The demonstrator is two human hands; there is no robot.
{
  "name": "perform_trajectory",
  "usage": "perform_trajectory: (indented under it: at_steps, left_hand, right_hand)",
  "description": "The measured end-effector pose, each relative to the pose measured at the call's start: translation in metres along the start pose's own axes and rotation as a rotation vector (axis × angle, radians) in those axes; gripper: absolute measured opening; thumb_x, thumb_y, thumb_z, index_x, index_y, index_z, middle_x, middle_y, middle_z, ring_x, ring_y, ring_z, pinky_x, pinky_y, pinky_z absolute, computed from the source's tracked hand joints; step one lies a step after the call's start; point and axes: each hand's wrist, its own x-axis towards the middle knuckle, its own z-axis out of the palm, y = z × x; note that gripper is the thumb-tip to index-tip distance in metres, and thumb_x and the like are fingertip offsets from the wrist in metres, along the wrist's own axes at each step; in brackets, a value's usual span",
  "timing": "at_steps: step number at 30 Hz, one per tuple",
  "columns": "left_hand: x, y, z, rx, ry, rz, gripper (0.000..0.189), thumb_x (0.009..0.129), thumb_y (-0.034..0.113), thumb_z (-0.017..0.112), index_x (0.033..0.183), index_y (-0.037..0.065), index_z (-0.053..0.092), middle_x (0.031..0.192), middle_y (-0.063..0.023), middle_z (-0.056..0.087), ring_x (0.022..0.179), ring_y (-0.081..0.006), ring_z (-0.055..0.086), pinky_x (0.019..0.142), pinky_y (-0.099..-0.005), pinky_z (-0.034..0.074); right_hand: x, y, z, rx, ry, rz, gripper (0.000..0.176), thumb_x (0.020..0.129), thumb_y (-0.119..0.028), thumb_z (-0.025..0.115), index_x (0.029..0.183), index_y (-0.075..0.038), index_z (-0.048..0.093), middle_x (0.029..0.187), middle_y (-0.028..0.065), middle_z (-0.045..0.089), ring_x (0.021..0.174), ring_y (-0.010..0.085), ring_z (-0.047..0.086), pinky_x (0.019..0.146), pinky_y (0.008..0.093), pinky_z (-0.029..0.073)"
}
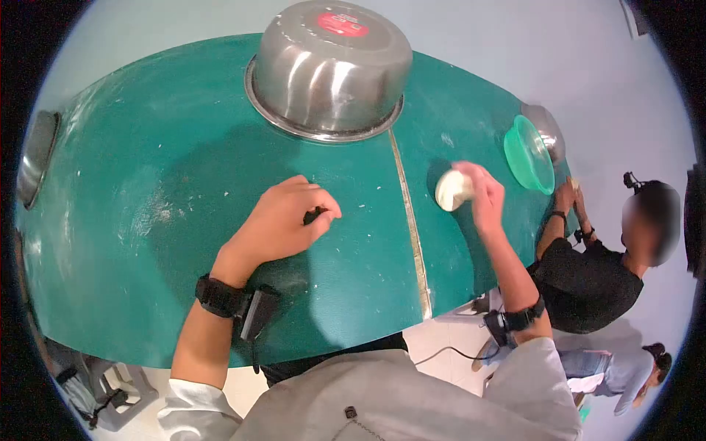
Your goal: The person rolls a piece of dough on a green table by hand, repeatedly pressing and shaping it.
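Observation:
Over the middle of the green table (220,95), my left hand (287,220) is curled, its thumb and forefinger tips together. Whatever lies inside its bent fingers, if anything, is hidden. My right hand (482,195) is closed on the edge of a round white piece of dough (453,189), right of the pale strip (409,220) that crosses the table. The dough casts a shadow on the table. A large upside-down steel pot (338,70) with a red label stands beyond both hands.
A green bowl (529,156) leans by a steel bowl (546,132) at the right edge. Another steel vessel (38,158) is at the far left. A person in black (588,283) works at the right end, hands together. Behind sits another person (618,371). White flecks dot the table.

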Motion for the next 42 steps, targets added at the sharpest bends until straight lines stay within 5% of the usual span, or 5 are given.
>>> perform_trajectory:
  at_steps: [9, 19, 26, 33, 42]
  left_hand:
    - [0.001, 0.002, -0.001, -0.025, -0.006, -0.051, 0.003, 0.088, 0.01, 0.071, 0.091, 0.009, 0.072, 0.09, -0.0055, 0.073, 0.087, -0.0281, 0.066, 0.079, -0.04, 0.051]
    - [0.009, 0.009, -0.005, -0.015, -0.053, -0.127, 0.006, 0.087, 0.005, 0.072, 0.092, 0.008, 0.073, 0.089, -0.0058, 0.072, 0.084, -0.0261, 0.063, 0.076, -0.037, 0.049]
    - [0.008, 0.011, -0.003, -0.008, -0.022, -0.089, 0.008, 0.087, 0.004, 0.07, 0.093, 0.007, 0.073, 0.085, -0.0064, 0.071, 0.076, -0.0261, 0.057, 0.07, -0.0364, 0.048]
    - [0.007, 0.007, -0.003, 0.025, -0.013, -0.029, 0.007, 0.087, 0.005, 0.07, 0.093, 0.007, 0.073, 0.085, -0.0061, 0.071, 0.077, -0.0245, 0.058, 0.07, -0.0364, 0.049]
    - [0.006, 0.009, -0.001, 0.019, -0.012, -0.056, 0.007, 0.087, 0.006, 0.07, 0.093, 0.008, 0.073, 0.085, -0.0066, 0.07, 0.078, -0.0251, 0.059, 0.07, -0.0373, 0.049]
  right_hand:
    - [0.025, -0.053, 0.028, -0.482, -0.227, -0.524, 0.021, 0.098, -0.022, 0.063, 0.095, -0.004, 0.074, 0.091, 0.0122, 0.07, 0.082, 0.0313, 0.069, 0.074, 0.0418, 0.055]
    - [0.076, 0.007, 0.061, -0.286, -0.081, -0.178, 0.053, 0.109, -0.032, 0.049, 0.073, -0.002, 0.073, 0.058, 0.0103, 0.062, 0.054, 0.0176, 0.06, 0.056, 0.036, 0.047]
    - [0.07, 0.024, 0.049, -0.314, 0.051, 0.021, 0.04, 0.108, -0.033, 0.051, 0.101, -0.003, 0.076, 0.088, 0.0115, 0.076, 0.082, 0.021, 0.071, 0.078, 0.0332, 0.054]
    - [0.024, -0.032, 0.01, -0.37, -0.094, 0.197, 0.032, 0.103, -0.027, 0.058, 0.088, -0.003, 0.072, 0.082, 0.0187, 0.07, 0.081, 0.0356, 0.072, 0.072, 0.0416, 0.055]
    - [-0.02, -0.062, -0.021, -0.342, -0.301, -0.168, 0.022, 0.102, -0.019, 0.056, 0.104, -0.003, 0.071, 0.107, 0.018, 0.072, 0.099, 0.0374, 0.07, 0.084, 0.0457, 0.056]
